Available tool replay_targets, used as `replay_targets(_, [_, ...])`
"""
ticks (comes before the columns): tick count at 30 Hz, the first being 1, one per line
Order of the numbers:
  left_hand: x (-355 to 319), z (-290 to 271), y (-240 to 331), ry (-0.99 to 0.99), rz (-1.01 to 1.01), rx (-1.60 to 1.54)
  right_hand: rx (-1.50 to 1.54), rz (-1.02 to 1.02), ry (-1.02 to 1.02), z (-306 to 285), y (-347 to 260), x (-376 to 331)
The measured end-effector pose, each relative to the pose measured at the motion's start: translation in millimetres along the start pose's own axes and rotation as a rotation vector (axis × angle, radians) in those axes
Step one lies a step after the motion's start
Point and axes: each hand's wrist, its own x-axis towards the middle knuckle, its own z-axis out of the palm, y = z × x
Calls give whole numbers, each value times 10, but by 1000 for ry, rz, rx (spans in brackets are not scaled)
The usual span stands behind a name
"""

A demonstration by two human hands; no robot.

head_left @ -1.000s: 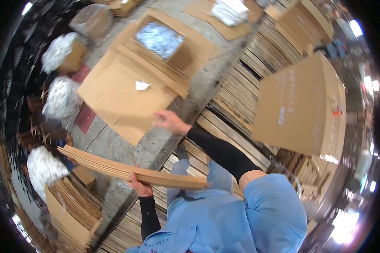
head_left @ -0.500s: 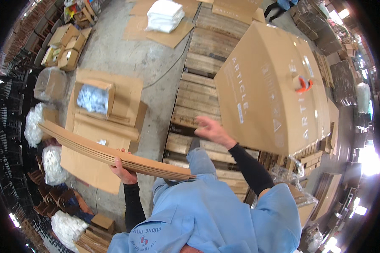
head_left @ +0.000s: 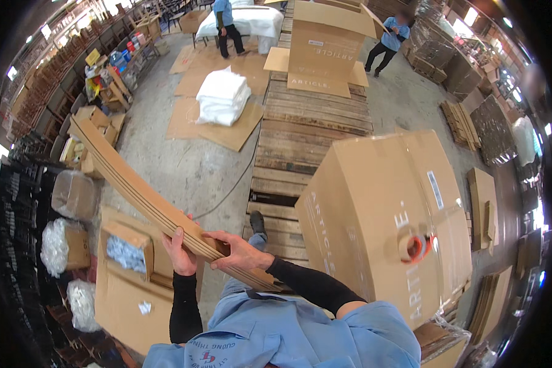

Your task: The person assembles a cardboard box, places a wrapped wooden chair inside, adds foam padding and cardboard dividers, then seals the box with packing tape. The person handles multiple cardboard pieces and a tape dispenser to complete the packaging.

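Observation:
A stack of long brown cardboard strips [head_left: 126, 178] slants across my front, from the upper left down to my waist. My left hand [head_left: 182, 254] grips its left side, thumb on top and the other fingers mostly hidden beneath. On the stack's right side my right hand [head_left: 242, 253] is closed around the edge, close to the left one. To my right stands a big closed carton [head_left: 368, 214] on wooden slats. A tape roll with an orange-red core [head_left: 417, 248] rests on top of it.
An open box of bluish-grey packets [head_left: 129, 253] sits at lower left on flat cardboard. Folded white padding [head_left: 222, 98] lies farther ahead. Beyond the wooden slats [head_left: 288, 159] stands an open carton [head_left: 325, 52]. One person [head_left: 392, 40] is right of it, another [head_left: 226, 27] left.
My right hand, free before, has come left onto the cardboard stack. The stack's far end has swung upward. The view has tilted up, bringing the far carton and people into sight.

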Motion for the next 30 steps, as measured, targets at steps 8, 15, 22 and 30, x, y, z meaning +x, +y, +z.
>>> replay_targets(8, [2609, 1857, -635, -247, 18, 114, 193, -90, 192, -2351, -642, 1408])
replay_targets(15, [4229, 3371, -1110, -427, 0, 319, 268, -317, 296, -4075, -1319, 2425])
replay_targets(22, [5766, 4724, -2000, -497, -2, 352, 371, -405, 395, -6026, -1592, 3071])
replay_targets(30, [7049, 6359, -2983, -621, -103, 263, 203, -360, 567, -7959, -2167, 3407])
